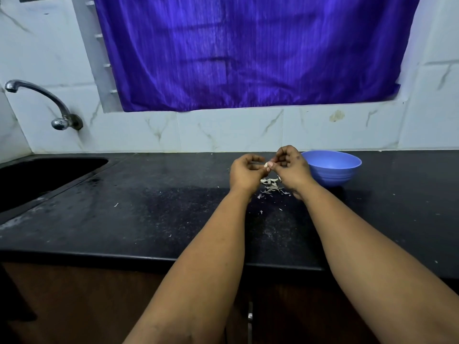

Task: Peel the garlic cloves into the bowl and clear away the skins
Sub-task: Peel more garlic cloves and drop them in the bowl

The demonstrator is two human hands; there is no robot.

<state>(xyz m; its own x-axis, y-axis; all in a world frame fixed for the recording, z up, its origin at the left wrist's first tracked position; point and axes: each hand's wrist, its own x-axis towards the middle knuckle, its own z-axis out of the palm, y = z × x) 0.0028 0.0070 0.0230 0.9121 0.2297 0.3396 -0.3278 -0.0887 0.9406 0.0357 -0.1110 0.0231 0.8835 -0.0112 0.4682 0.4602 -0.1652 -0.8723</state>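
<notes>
**A:** Head view: what are your hands doing?

**B:** Your left hand and right hand meet above the counter, fingers curled. Between the fingertips you pinch one clove; both hands grip it, the right thumb pressed against it.

**A:** And the skins?

**B:** The skins lie in a loose heap on the counter directly below your fingers, between the two wrists, with a few flecks scattered nearer you and off to the left.

**A:** The bowl?

**B:** The bowl stands just right of your right fingers, partly hidden by that hand. You cannot tell what is inside it.

**A:** Room to move?

**B:** Left of your fingers the counter runs bare and wide to the sink, whose rim cuts in at an angle. The counter's front edge lies well back, under your forearms. Beyond your fingers the tiled wall stands close.
</notes>
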